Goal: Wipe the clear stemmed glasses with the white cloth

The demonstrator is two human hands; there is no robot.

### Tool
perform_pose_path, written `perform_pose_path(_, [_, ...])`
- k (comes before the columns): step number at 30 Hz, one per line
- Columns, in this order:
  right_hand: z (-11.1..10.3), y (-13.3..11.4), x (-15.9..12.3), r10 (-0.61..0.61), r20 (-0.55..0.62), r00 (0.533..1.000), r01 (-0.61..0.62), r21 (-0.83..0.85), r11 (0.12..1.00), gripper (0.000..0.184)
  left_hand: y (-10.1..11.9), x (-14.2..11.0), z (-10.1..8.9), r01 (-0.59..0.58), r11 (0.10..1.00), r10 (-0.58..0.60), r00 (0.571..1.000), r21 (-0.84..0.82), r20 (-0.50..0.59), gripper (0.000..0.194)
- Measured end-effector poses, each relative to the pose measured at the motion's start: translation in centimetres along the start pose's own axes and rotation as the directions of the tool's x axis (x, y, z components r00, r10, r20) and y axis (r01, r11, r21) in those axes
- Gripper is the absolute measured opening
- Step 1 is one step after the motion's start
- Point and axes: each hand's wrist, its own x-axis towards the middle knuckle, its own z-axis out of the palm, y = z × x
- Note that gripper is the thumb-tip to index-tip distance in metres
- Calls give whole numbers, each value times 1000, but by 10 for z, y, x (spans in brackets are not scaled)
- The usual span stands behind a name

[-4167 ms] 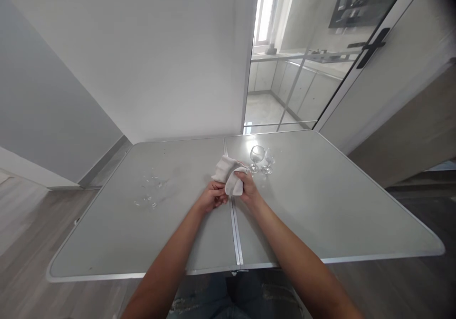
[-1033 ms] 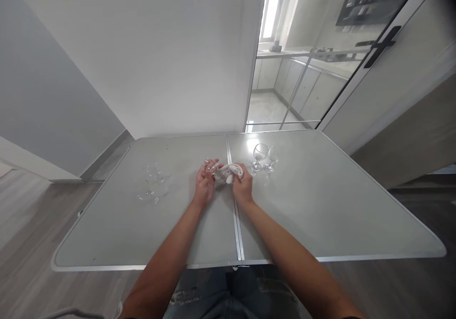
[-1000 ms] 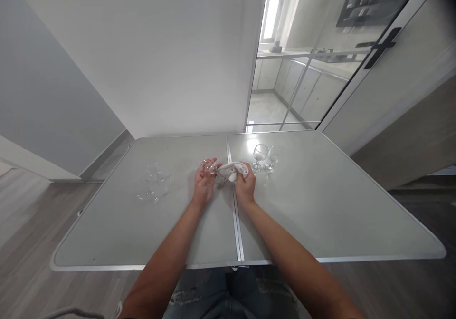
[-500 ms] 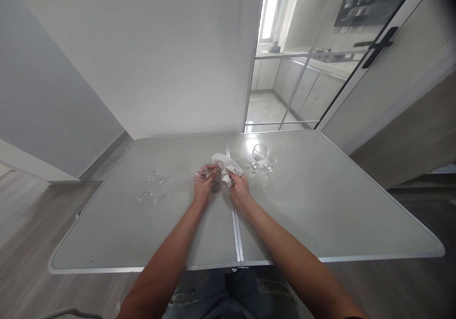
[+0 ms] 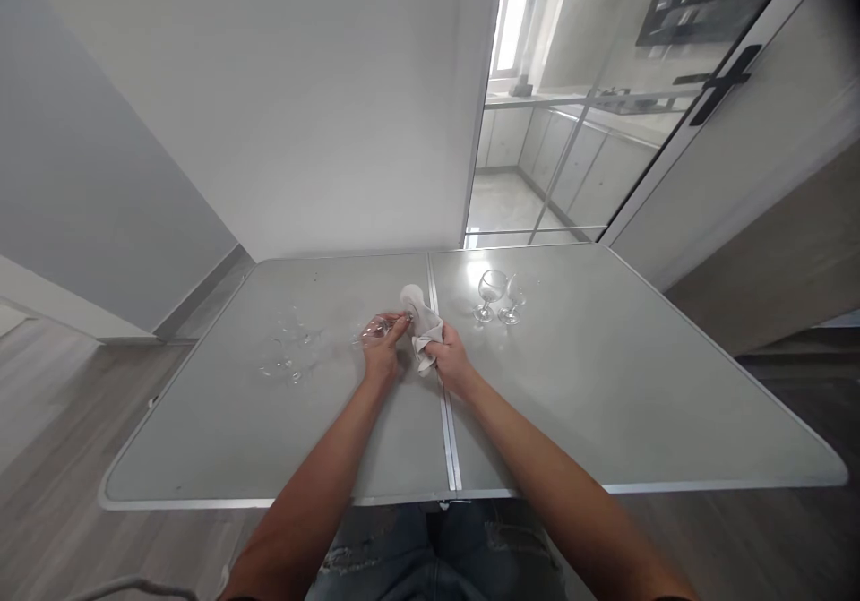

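My left hand [image 5: 382,343] is closed around a clear stemmed wine glass [image 5: 376,327], which lies tilted on its side with its bowl to the left and its foot toward the right. A white cloth [image 5: 425,325] covers the foot end of that glass. Gripping the cloth's lower right part is my right hand [image 5: 451,359], fingers closed. Both hands are just above the middle of the table. The cloth hides most of the glass's foot.
On the grey folding table [image 5: 591,404], two upright stemmed glasses [image 5: 493,287] stand right of the hands. Several clear glasses [image 5: 288,359] are at the left, hard to separate. A metal seam [image 5: 449,444] crosses the table's middle. Behind are a white wall and a glazed door.
The cloth has shifted over the foot of the glass and now hangs lower in my right hand. My left hand still holds the glass, moved slightly left.
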Motion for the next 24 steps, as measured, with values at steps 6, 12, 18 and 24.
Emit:
perform_pose_path(6, [2,-4,-2,83,63,995,-76,-102,992,44,2,-1,1,-28,999,28,1000,18,-6,28])
perform_pose_path(12, [3,-3,-2,-9,25,1000,10,-36,999,47,0,-1,-1,23,1000,-23,999,-6,27,27])
perform_pose_path(18, [3,-2,-1,10,47,999,-7,-56,998,45,2,-5,1,22,1000,-21,999,-13,30,27])
perform_pose_path(24, [0,2,0,113,-3,994,-113,-79,990,42,1,-4,0,12,1000,-14,999,28,44,26])
